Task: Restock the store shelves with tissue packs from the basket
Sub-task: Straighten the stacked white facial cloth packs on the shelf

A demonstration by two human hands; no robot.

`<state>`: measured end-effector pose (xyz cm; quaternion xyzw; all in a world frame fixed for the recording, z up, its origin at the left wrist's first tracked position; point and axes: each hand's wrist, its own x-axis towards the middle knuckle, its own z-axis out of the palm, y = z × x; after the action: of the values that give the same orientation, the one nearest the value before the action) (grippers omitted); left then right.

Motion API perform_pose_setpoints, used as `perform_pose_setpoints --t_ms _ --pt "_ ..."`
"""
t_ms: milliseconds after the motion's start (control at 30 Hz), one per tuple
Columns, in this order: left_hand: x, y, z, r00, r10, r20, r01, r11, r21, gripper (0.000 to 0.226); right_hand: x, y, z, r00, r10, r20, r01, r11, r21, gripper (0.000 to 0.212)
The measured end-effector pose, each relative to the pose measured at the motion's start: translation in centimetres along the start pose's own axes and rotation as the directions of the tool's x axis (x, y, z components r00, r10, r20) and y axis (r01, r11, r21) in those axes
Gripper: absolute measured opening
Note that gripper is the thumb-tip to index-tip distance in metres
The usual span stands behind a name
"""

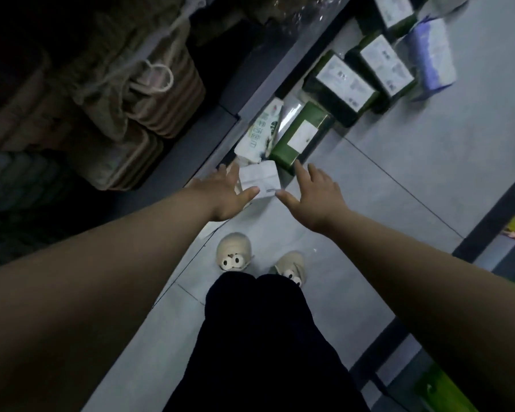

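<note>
White tissue pack point(259, 179) between both hands; left hand point(224, 195) and right hand point(314, 194) fingers spread straight, gripping nothing, thumbs just beside pack's near corners

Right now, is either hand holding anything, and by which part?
Nothing is clearly gripped. The left hand and right hand are open, fingers straight, either side of the white tissue pack, thumbs at its near edge; contact cannot be told.
</note>
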<state>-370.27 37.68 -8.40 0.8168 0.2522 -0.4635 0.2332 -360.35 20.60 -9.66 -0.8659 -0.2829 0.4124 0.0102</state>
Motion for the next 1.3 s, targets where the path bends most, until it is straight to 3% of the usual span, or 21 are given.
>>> perform_pose_setpoints --t_ms 133,200,300,433,533,700,767,833,900,967,1033,1100,1200,1300 --pt "9.0 -2.3 5.4 0.997 -0.061 0.042 0.068 0.979 -0.192 0.074 7.6 0.9 7.2 0.999 0.036 0.038 -0.04 0.994 0.099 0.083" --pt "12.6 -2.9 7.5 0.995 -0.074 0.064 0.089 0.961 -0.261 0.064 11.2 0.7 10.4 0.997 0.057 0.043 -0.065 0.97 0.232 0.082" --pt "16.8 -3.1 10.0 0.996 -0.063 0.066 0.084 0.908 -0.411 0.058 15.3 -0.3 14.1 0.985 0.162 -0.056 -0.117 0.875 0.47 0.083" --pt "18.7 -2.3 12.7 1.0 0.016 -0.002 -0.015 0.867 -0.498 0.081 18.6 -1.4 15.4 0.935 0.352 -0.034 -0.263 0.756 0.599 0.121" --pt "17.9 -1.2 13.4 0.999 0.053 -0.006 -0.05 0.879 -0.475 0.085 19.0 -0.3 14.6 0.896 0.444 -0.016 -0.348 0.724 0.596 0.132" --pt "15.6 1.3 12.0 0.986 0.166 -0.018 -0.142 0.778 -0.612 0.078 15.9 3.4 12.3 0.865 0.496 0.072 -0.397 0.591 0.702 0.121" --pt "15.0 2.3 11.1 0.995 0.076 -0.068 -0.102 0.691 -0.715 0.067 14.1 5.2 10.7 0.85 0.502 0.158 -0.417 0.458 0.785 0.108" --pt "14.5 2.8 10.2 0.991 -0.104 -0.084 -0.005 0.599 -0.801 0.062 12.4 6.9 9.1 0.841 0.472 0.264 -0.433 0.296 0.852 0.077" --pt "14.3 2.7 9.2 0.959 -0.284 -0.016 0.119 0.451 -0.884 0.068 10.8 8.5 7.7 0.837 0.378 0.396 -0.467 0.117 0.876 0.056" --pt "14.2 2.3 8.5 0.936 -0.347 0.051 0.182 0.354 -0.917 0.071 9.1 9.8 6.7 0.853 0.248 0.459 -0.475 0.001 0.88 0.046" --pt "13.6 2.1 7.8 0.945 -0.324 0.043 0.151 0.318 -0.936 0.058 7.8 10.5 5.9 0.874 0.192 0.447 -0.443 -0.066 0.894 0.038" --pt "12.6 2.2 6.9 0.957 -0.291 0.008 0.095 0.286 -0.953 0.048 6.8 10.6 5.2 0.879 0.248 0.407 -0.388 -0.123 0.913 0.034" --pt "10.3 2.8 5.5 0.974 -0.222 -0.051 0.002 0.234 -0.972 0.045 5.2 10.1 4.1 0.86 0.381 0.341 -0.277 -0.213 0.937 0.039" --pt "6.9 4.1 3.8 0.984 -0.157 -0.079 -0.053 0.164 -0.985 0.052 2.9 9.1 2.8 0.862 0.407 0.303 -0.222 -0.236 0.946 0.036"
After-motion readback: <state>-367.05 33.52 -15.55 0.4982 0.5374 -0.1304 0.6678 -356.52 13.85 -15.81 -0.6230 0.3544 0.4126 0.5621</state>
